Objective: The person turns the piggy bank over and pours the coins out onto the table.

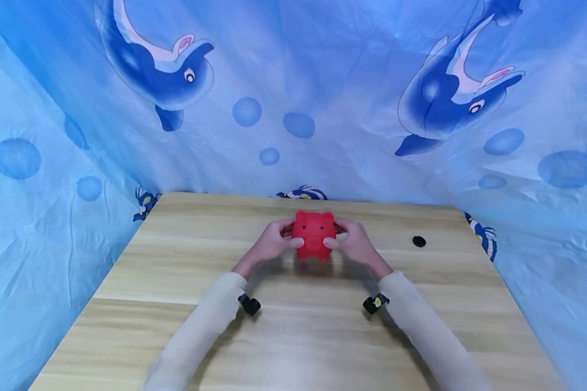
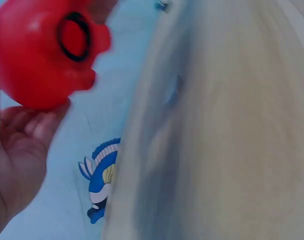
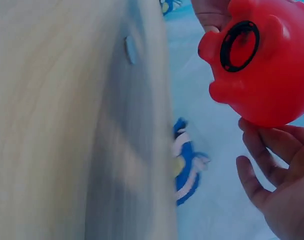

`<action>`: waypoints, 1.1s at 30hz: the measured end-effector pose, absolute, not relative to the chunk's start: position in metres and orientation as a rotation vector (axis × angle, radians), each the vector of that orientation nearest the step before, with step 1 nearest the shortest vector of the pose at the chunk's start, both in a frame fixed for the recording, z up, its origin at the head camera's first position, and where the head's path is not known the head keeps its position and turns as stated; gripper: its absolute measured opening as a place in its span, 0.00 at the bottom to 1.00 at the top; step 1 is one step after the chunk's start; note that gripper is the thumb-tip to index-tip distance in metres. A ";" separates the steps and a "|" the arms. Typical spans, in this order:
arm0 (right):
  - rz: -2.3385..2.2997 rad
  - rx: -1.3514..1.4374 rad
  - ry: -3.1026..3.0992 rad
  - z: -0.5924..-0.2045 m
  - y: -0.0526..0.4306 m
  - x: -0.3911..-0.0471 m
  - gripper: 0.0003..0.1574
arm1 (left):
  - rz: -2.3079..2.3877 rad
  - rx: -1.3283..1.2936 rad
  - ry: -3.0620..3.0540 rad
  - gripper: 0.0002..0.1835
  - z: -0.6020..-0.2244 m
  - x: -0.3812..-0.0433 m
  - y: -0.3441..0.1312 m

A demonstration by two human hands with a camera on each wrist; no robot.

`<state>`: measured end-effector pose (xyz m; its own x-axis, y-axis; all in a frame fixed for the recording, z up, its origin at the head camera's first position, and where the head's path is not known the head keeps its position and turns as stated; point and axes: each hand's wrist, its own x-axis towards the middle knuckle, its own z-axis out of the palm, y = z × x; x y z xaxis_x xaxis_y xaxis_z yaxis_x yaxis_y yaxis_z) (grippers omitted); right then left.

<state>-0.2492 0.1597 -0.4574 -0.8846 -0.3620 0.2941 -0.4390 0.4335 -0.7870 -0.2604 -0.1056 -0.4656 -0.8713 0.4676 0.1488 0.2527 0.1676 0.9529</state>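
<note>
A red piggy bank (image 1: 314,234) faces the head camera, held up off the table between both hands. My left hand (image 1: 274,239) grips its left side, thumb on the front and fingers behind. The right hand (image 1: 353,240) holds the opposite side in the same way. In the left wrist view, the piggy bank's underside shows a black ring (image 2: 73,36) around a round hole. The right wrist view shows the same ring (image 3: 240,46). A small pale thing (image 3: 130,50) appears on the table surface, too blurred to identify.
The wooden table (image 1: 293,326) stretches under both arms. A black disc (image 1: 419,241) lies on its right part, beyond the right hand. A blue curtain (image 1: 342,98) with printed dolphins hangs behind the table and at its sides. Each wrist wears a small black camera (image 1: 249,304).
</note>
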 end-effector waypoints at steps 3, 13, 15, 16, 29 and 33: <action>1.457 0.732 -2.634 -0.463 0.160 -0.251 0.40 | 1.779 0.724 2.216 0.44 -0.475 -0.263 -0.109; 1.398 0.760 -2.725 -0.460 0.164 -0.250 0.53 | 1.704 0.822 2.275 0.44 -0.474 -0.265 -0.113; 1.351 0.778 -2.751 -0.459 0.166 -0.250 0.57 | 1.677 0.854 2.292 0.46 -0.471 -0.265 -0.113; 1.332 0.791 -2.759 -0.458 0.166 -0.250 0.58 | 1.665 0.865 2.300 0.46 -0.470 -0.265 -0.113; 1.175 0.906 -2.750 -0.458 0.168 -0.250 0.67 | 1.519 1.012 2.384 0.54 -0.455 -0.264 -0.115; 1.165 0.896 -2.760 -0.459 0.166 -0.251 0.67 | 1.440 1.033 2.457 0.55 -0.448 -0.262 -0.117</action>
<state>-0.2514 0.1661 -0.4587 -0.8357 -0.5001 0.2269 -0.5114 0.5581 -0.6535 -0.2620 -0.1167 -0.4481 -0.7620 0.6045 0.2323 0.4981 0.3177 0.8068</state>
